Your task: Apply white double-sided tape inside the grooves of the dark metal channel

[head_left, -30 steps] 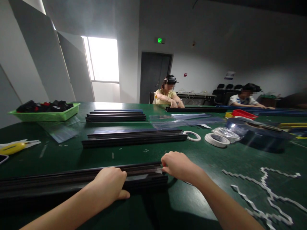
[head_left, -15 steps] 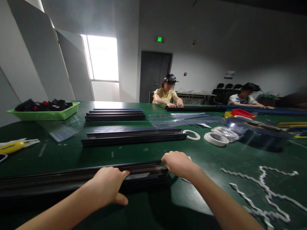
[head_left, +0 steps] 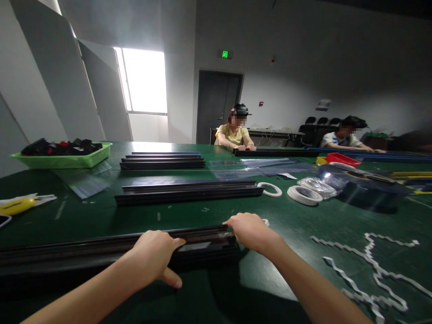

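A long black channelled rail [head_left: 74, 257] lies across the near left of the green table [head_left: 189, 301]. My left hand [head_left: 153, 254] is closed over it near its right part, thumb out on the near side; its other fingers are partly hidden. My right hand [head_left: 251, 230] grips the rail's right end, fingertips pressed at the far upper edge. A pale strip [head_left: 195, 246] shows on the rail between the hands. Behind my right hand, a white ring is mostly covered.
Beyond lie more black rails [head_left: 189, 192], white tape rolls [head_left: 304, 195] and a large dark blue reel [head_left: 364, 189]. Crinkled white strips [head_left: 371, 256] spread at right. A green basket [head_left: 67, 161] of black parts and yellow-handled pliers [head_left: 18, 206] are left. Two people sit opposite.
My right fingertips have shifted slightly left along the rail's far edge. My left hand stays on the rail, nearly unmoved. The co-worker's hands opposite have drawn closer together.
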`<state>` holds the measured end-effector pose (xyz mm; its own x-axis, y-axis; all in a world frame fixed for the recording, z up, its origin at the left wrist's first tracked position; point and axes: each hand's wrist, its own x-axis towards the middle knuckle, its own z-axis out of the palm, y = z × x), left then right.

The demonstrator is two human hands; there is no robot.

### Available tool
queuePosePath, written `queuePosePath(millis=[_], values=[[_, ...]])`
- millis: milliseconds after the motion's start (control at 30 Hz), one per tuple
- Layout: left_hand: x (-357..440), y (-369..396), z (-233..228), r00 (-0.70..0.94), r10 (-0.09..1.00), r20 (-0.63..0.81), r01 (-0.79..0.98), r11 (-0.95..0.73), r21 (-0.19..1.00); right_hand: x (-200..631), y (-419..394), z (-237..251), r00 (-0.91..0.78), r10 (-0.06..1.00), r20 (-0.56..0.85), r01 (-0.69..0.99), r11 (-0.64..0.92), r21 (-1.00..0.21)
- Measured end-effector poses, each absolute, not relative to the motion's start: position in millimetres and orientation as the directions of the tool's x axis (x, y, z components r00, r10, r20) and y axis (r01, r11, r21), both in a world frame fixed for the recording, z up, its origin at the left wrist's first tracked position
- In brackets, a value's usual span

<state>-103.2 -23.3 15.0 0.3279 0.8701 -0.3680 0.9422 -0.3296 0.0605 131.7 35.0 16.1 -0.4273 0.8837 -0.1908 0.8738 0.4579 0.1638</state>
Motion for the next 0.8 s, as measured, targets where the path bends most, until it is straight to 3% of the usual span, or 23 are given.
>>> queuePosePath(millis=[800], values=[[-95,-16,2,0.466,0.847,-0.256,0.885,-0.451,0.117,131,39,11,-0.431,0.88,-0.199,0.872,0.463,0.158]])
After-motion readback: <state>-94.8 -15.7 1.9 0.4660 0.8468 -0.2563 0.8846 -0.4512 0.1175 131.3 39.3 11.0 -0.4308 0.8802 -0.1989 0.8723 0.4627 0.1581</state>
